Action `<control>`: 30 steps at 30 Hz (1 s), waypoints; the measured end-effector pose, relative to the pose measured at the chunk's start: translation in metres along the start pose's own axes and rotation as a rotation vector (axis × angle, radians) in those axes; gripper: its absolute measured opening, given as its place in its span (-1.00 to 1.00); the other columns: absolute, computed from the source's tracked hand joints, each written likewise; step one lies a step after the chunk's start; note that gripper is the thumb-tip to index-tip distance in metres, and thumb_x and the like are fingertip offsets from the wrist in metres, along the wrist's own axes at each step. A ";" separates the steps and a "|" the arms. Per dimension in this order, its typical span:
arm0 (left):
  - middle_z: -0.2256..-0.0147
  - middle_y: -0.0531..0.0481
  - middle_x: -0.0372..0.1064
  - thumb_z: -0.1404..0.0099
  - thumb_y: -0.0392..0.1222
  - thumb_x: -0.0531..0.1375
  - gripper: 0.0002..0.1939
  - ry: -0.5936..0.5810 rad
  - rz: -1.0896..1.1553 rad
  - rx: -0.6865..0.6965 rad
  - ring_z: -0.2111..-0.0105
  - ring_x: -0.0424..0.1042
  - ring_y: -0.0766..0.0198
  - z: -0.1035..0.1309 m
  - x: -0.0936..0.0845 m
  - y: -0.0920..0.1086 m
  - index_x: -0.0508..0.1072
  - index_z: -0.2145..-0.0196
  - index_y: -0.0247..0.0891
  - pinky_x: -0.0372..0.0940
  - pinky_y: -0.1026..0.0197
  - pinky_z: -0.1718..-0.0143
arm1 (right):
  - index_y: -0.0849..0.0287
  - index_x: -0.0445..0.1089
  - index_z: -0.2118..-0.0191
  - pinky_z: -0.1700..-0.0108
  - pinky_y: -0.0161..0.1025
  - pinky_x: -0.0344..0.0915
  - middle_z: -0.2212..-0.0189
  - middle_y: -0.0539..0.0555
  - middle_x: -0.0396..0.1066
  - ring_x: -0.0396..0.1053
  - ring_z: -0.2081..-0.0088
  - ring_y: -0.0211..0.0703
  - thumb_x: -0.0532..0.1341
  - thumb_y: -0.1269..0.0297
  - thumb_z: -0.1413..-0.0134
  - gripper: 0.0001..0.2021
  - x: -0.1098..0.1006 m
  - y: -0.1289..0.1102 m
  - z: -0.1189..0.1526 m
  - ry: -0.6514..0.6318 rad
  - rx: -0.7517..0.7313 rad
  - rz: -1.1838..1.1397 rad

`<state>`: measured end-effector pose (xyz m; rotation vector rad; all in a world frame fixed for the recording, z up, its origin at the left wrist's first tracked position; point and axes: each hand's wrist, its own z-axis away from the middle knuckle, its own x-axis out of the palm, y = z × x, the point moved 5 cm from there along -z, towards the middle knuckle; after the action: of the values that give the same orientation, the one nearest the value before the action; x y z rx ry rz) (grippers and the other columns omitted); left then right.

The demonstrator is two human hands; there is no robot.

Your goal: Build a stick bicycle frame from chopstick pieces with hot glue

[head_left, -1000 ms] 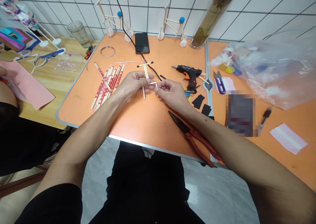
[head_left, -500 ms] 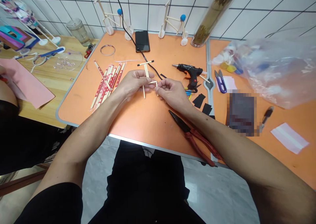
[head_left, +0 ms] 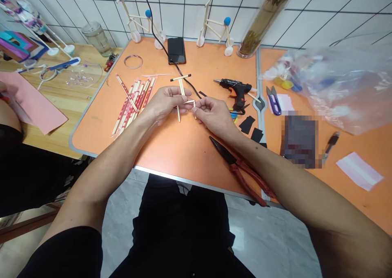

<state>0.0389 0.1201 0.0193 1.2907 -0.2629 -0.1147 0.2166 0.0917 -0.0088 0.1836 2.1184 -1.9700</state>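
My left hand [head_left: 167, 102] is closed on a small frame of joined wooden sticks [head_left: 181, 87], whose top crossbar has black ends. My right hand [head_left: 212, 112] pinches a short wooden stick [head_left: 194, 105] between thumb and fingers. That stick's upper end meets the tip of a stick reaching right from the frame; whether the two are bonded I cannot tell. Fingers partly hide the frame's middle. To the right of my right hand lies a black hot glue gun [head_left: 234, 89]. Chopsticks in red-patterned wrappers [head_left: 133, 104] lie left of my left hand.
Red-handled pliers [head_left: 237, 165] lie under my right forearm. Two stick tricycle models [head_left: 143, 18] with blue balls stand by the wall, near a phone [head_left: 177, 51]. Purple snips [head_left: 273, 101], black pieces [head_left: 246, 125] and a plastic bag [head_left: 346, 90] are at right. Another person's arm [head_left: 9, 112] is at left.
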 end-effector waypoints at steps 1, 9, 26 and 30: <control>0.31 -0.10 0.71 -0.25 -0.37 0.49 -0.80 0.002 0.002 0.000 0.23 0.77 0.13 0.000 0.000 0.000 0.63 0.18 -0.30 0.65 0.16 0.08 | 0.10 0.45 0.31 0.40 -0.22 0.25 0.48 -0.02 0.46 0.37 0.48 -0.22 0.45 0.20 -0.23 -0.81 0.000 0.000 0.000 0.000 0.002 0.000; 0.33 -0.09 0.70 -0.26 -0.38 0.48 -0.82 0.003 -0.002 0.003 0.27 0.76 0.16 0.000 0.000 0.000 0.63 0.18 -0.31 0.63 0.20 0.15 | 0.09 0.46 0.31 0.41 -0.24 0.25 0.49 -0.03 0.45 0.36 0.47 -0.23 0.45 0.16 -0.21 -0.79 0.000 0.001 0.000 0.004 0.001 0.003; 0.29 -0.11 0.72 -0.27 -0.37 0.47 -0.83 0.003 -0.014 0.012 0.21 0.77 0.12 0.001 -0.001 0.000 0.64 0.17 -0.30 0.66 0.16 0.08 | 0.09 0.46 0.32 0.39 -0.23 0.24 0.46 -0.02 0.47 0.34 0.45 -0.23 0.46 0.18 -0.20 -0.80 0.001 0.004 -0.001 0.009 -0.006 0.006; 0.29 -0.12 0.72 -0.26 -0.38 0.48 -0.81 -0.002 -0.015 0.012 0.21 0.77 0.11 0.000 0.000 0.000 0.64 0.18 -0.31 0.66 0.17 0.10 | 0.09 0.45 0.32 0.40 -0.23 0.22 0.47 -0.02 0.46 0.33 0.47 -0.22 0.46 0.19 -0.22 -0.80 0.001 0.006 -0.003 0.013 0.002 0.008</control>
<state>0.0389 0.1197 0.0192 1.3049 -0.2560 -0.1269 0.2169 0.0947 -0.0150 0.2046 2.1209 -1.9714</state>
